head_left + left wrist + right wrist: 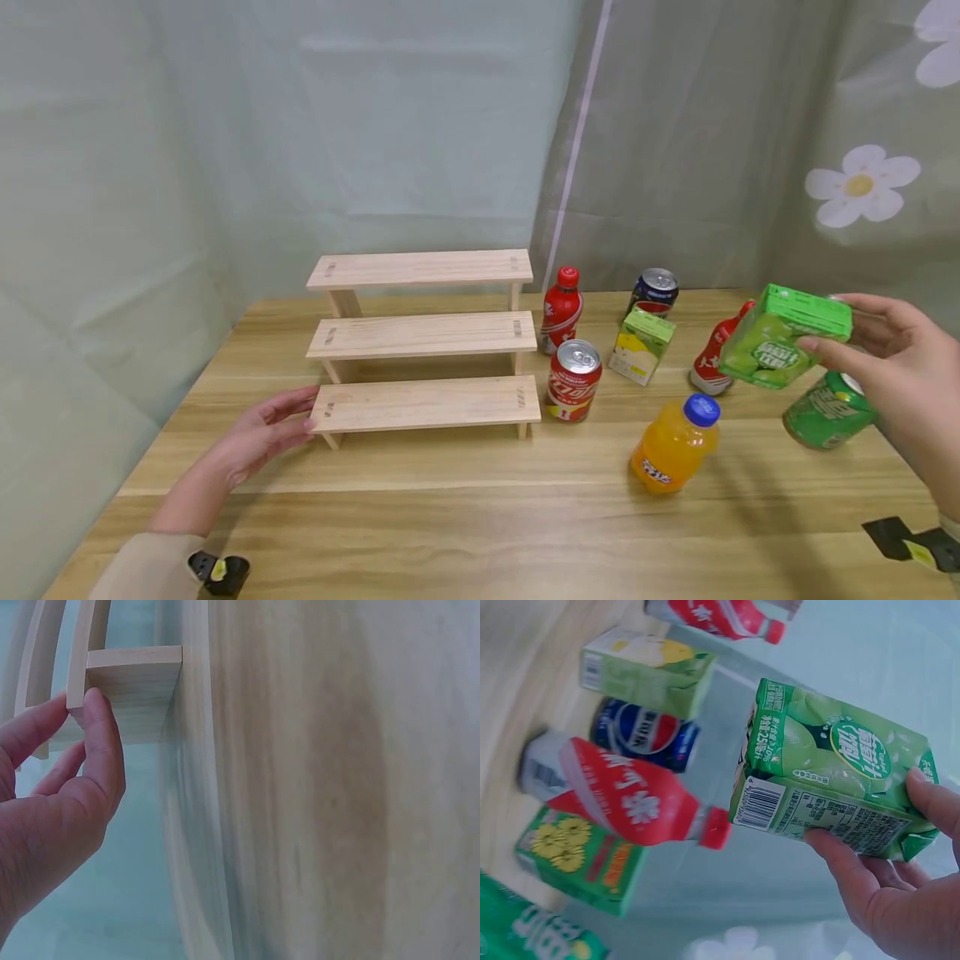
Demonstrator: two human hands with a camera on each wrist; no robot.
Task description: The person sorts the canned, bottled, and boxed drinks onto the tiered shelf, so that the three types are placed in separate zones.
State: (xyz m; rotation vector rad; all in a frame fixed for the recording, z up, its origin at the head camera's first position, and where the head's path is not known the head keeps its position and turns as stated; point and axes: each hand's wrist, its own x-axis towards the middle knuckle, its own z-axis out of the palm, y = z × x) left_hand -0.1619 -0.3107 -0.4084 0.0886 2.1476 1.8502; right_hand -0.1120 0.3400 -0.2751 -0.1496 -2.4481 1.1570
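- Over the right side of the wood-grained table [420,533], in the head view, the person's right hand [896,367] grips a bright green rectangular cardboard juice carton [772,350], held tilted above the tabletop.
- The carton sticks out leftward from the right hand, much the nearer of the two; a pale wooden three-tier shelf [423,406] lies farther left, past the middle of the table, with several drinks standing between.
- At the shelf's left end, the left hand [258,437] pinches the lowest board.
- Toward the table's back edge stand a red plastic bottle with a red cap [561,315] and a dark blue metal can [652,293]; before them, a red metal can [574,383] and a small pale green-and-yellow carton [642,347].
- Farther right come a second red bottle [711,360] and, near the right edge, a green metal can [828,412].
- Closest to the front edge, a clear bottle with a blue cap [675,446] shows orange liquid; what the cans and cartons contain cannot be seen.
- In the left wrist view, thumb and fingers close on the board's end corner.
- In the right wrist view, the held carton's long axis runs outward from the fingers, apart from every other drink; a green carton printed with yellow flowers [577,859] stands beside the second red bottle.
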